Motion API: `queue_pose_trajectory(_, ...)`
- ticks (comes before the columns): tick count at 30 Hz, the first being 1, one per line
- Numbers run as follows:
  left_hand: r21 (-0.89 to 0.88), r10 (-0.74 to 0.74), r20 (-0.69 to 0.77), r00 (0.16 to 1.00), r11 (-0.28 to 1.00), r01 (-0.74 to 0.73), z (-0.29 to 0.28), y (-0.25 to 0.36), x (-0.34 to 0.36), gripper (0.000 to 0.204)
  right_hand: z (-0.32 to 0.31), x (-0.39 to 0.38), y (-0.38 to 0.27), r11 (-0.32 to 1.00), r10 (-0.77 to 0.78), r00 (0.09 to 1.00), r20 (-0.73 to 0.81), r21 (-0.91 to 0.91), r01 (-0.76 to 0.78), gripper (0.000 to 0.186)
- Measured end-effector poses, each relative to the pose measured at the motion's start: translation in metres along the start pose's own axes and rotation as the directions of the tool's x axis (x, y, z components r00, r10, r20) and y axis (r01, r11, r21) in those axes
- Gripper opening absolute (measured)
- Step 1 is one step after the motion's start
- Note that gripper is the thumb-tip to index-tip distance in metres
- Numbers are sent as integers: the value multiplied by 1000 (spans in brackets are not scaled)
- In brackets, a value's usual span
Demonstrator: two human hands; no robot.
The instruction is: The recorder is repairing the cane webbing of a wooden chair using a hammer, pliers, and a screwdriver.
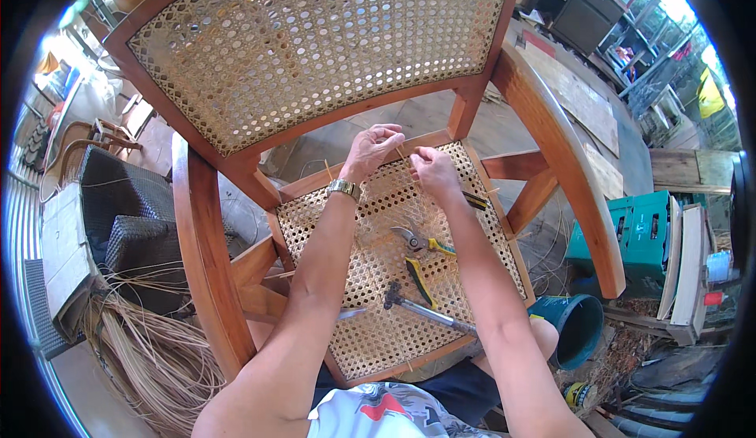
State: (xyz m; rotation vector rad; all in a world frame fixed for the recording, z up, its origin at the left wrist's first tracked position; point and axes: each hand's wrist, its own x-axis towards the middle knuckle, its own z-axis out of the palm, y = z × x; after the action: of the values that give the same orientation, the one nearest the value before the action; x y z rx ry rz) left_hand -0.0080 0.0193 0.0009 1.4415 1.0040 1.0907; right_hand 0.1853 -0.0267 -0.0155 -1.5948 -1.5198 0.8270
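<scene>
Armchair (206, 257): faces us, backrest (315, 52) away.
Cane seat (370, 265): between the armrests (555, 135); apparent long axis runs away from us.
Hammer (425, 312): across the seat, head leftward, presumably parked within our reach.
Left hand (373, 153): fingers curled over the rear rail (431, 139).
Right hand (435, 173): curled beside it; we cannot tell what either grips.
Thin peg (402, 153): near-upright between them, perhaps steadied.

The chair frame (563, 154) is reddish-brown, its cane seat (378, 249) hole-patterned tan.

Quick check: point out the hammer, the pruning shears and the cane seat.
Hammer (430, 312): head view, middle of the shaft.
Pruning shears (420, 243): head view, near the blade pivot.
Cane seat (371, 243): head view, bare weave.
</scene>
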Motion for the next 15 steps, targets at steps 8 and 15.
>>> queue_pose_trajectory(8,-88,-57,55,997,994,61,-14,5,-8,28,21,-7,-40,905,152,984,97,385,-178,17)
queue_pose_trajectory(15,-179,-149,104,983,970,166,-9,-6,-1,27,9,-1,-53,847,256,942,215,419,-326,23)
